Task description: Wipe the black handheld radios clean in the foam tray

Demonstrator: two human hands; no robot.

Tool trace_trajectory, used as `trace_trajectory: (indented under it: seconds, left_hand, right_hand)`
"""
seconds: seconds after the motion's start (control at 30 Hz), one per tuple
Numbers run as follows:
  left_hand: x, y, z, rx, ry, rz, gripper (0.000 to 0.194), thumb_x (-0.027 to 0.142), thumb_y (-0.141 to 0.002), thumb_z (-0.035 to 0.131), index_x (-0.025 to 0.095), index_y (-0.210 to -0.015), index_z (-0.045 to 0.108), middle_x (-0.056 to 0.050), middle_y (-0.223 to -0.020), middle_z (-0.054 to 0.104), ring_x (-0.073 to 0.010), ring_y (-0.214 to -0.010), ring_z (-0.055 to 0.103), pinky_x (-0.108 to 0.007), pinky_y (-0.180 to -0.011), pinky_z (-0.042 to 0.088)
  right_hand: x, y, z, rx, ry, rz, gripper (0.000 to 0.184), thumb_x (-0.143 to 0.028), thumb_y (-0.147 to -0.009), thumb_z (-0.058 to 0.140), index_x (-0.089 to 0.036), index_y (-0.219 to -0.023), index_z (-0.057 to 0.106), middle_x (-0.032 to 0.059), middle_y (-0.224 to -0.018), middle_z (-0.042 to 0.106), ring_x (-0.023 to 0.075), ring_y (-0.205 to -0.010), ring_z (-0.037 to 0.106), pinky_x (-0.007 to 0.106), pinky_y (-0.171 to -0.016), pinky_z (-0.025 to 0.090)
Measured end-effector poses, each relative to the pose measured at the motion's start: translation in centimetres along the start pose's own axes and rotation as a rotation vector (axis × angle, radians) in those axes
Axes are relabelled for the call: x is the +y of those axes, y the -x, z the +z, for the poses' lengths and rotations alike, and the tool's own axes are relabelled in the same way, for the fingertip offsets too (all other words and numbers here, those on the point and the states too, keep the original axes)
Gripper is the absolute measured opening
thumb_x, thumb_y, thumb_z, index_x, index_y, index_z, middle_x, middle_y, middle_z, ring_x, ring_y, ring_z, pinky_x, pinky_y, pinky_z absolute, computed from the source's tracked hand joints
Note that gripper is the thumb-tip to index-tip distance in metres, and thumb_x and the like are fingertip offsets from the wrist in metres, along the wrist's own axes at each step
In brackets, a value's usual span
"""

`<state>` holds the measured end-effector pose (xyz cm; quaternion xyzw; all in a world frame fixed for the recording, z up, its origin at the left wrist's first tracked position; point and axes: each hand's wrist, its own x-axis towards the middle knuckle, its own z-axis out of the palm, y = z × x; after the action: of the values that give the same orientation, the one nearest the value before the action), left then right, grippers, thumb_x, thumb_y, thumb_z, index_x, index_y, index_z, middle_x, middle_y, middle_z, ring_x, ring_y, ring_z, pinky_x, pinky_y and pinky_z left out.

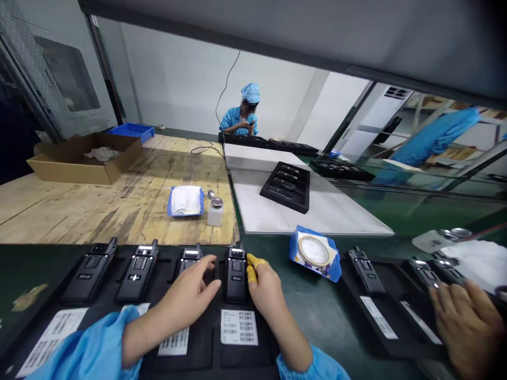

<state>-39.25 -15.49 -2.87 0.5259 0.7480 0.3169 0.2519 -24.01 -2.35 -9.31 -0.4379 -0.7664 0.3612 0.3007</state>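
Both hands, left hand (194, 293) and right hand (264, 285), lie loosely open, fingertips touching the black radio (236, 274) between them.

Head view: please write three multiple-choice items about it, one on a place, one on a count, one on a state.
1. Where is the bottle?
A. wooden table
B. cardboard box
C. black tray

2. How many radios lie in the tray under the hands?
A. two
B. four
C. six

3. What is the right hand doing?
A. lifting a roll of tape
B. touching a radio
C. resting flat on a label

Answers: A, it stands by the wipes; B, four side by side; B, fingers lie against its side.
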Motion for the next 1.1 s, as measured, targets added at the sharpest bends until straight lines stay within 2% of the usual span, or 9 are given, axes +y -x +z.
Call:
trace_trajectory:
  seconds: [0.1, 0.2, 0.3, 0.37, 0.5, 0.67, 0.83, 0.97, 1.1]
  left_hand:
    - [-0.3, 0.1, -1.1, 0.222, -0.538, 0.068, 0.04, 0.029, -0.087, 0.052, 0.012, -0.123, 0.05, -0.018, -0.119, 0.053, -0.0312, -0.1, 0.059, -0.047, -0.087, 0.049]
    - [-0.7, -0.2, -1.1, 0.205, -0.901, -0.041, 0.062, 0.045, -0.083, 0.059, 0.011, -0.132, 0.044, -0.02, -0.109, 0.054, -0.0363, -0.092, 0.061, -0.047, -0.073, 0.052]
    - [-0.8, -1.0, -0.6, 0.17, -1.005, -0.101, 0.078, 0.056, -0.079, 0.06, 0.016, -0.141, 0.034, -0.02, -0.103, 0.054, -0.0353, -0.084, 0.062, -0.042, -0.063, 0.053]
    - [-0.6, -1.6, -0.3, 0.17, -1.01, -0.125, 0.078, 0.054, -0.08, 0.061, 0.02, -0.143, 0.03, -0.021, -0.104, 0.054, -0.0355, -0.084, 0.062, -0.041, -0.063, 0.052]
    - [0.2, -2.4, -0.8, 0.121, -0.904, -0.187, 0.075, 0.036, -0.08, 0.063, 0.02, -0.144, 0.026, -0.021, -0.107, 0.055, -0.0365, -0.088, 0.063, -0.043, -0.07, 0.051]
    - [-0.1, -1.4, -2.8, 0.135, -0.587, -0.156, 0.077, 0.023, -0.073, 0.058, 0.018, -0.142, 0.023, -0.018, -0.119, 0.053, -0.0354, -0.101, 0.06, -0.047, -0.083, 0.049]
    - [-2.1, 1.8, -3.3, 0.301, -0.294, 0.149, 0.077, 0.013, -0.068, 0.062, 0.024, -0.136, 0.028, -0.01, -0.13, 0.048, -0.028, -0.118, 0.05, -0.044, -0.099, 0.043]
    - [-3.4, 3.8, -2.2, 0.405, -0.305, 0.345, 0.085, 0.01, -0.066, 0.072, 0.028, -0.135, 0.026, -0.01, -0.123, 0.053, -0.0282, -0.115, 0.051, -0.045, -0.096, 0.045]
    - [-3.9, 4.2, -1.5, 0.445, -0.327, 0.509, 0.081, 0.011, -0.067, 0.073, 0.023, -0.134, 0.029, -0.012, -0.118, 0.055, -0.0283, -0.111, 0.053, -0.045, -0.094, 0.044]
  right_hand:
    - [-0.1, -0.2, -0.4, 0.087, 0.037, -0.051, 0.039, -0.02, -0.079, 0.04, -0.013, -0.105, 0.067, 0.0152, -0.108, 0.064, 0.0268, -0.107, 0.056, 0.045, -0.099, 0.042]
    - [0.3, -0.6, -0.8, 0.141, 0.045, -0.089, 0.037, -0.022, -0.079, 0.041, -0.012, -0.103, 0.068, 0.0149, -0.106, 0.065, 0.027, -0.104, 0.057, 0.046, -0.098, 0.044]
    - [1.0, -0.9, -0.7, 0.163, 0.047, -0.115, 0.036, -0.025, -0.08, 0.043, -0.013, -0.103, 0.068, 0.0151, -0.106, 0.064, 0.0272, -0.102, 0.058, 0.046, -0.092, 0.049]
    - [1.3, -0.9, -0.5, 0.163, 0.047, -0.133, 0.035, -0.027, -0.08, 0.044, -0.014, -0.103, 0.067, 0.0147, -0.107, 0.064, 0.0267, -0.102, 0.058, 0.045, -0.088, 0.051]
    - [1.3, -0.9, -0.4, 0.145, 0.047, -0.169, 0.033, -0.028, -0.08, 0.045, -0.015, -0.101, 0.068, 0.0138, -0.108, 0.064, 0.0249, -0.1, 0.06, 0.042, -0.087, 0.053]
    - [1.1, -1.1, -0.5, 0.144, 0.045, -0.185, 0.035, -0.029, -0.08, 0.043, -0.014, -0.1, 0.068, 0.0143, -0.107, 0.065, 0.0252, -0.102, 0.06, 0.042, -0.087, 0.052]
    - [1.5, -0.9, -0.2, 0.134, -0.01, -0.18, 0.034, -0.035, -0.078, 0.046, -0.016, -0.095, 0.069, 0.0135, -0.103, 0.066, 0.0255, -0.096, 0.062, 0.044, -0.085, 0.053]
    - [1.9, -0.8, 0.0, 0.1, -0.006, -0.123, 0.039, -0.042, -0.076, 0.046, -0.016, -0.094, 0.069, 0.0129, -0.101, 0.067, 0.0261, -0.095, 0.062, 0.047, -0.088, 0.051]
    - [1.9, -0.7, 0.0, 0.044, 0.014, -0.093, 0.042, -0.044, -0.075, 0.045, -0.016, -0.096, 0.068, 0.0127, -0.102, 0.067, 0.0257, -0.096, 0.062, 0.046, -0.09, 0.049]
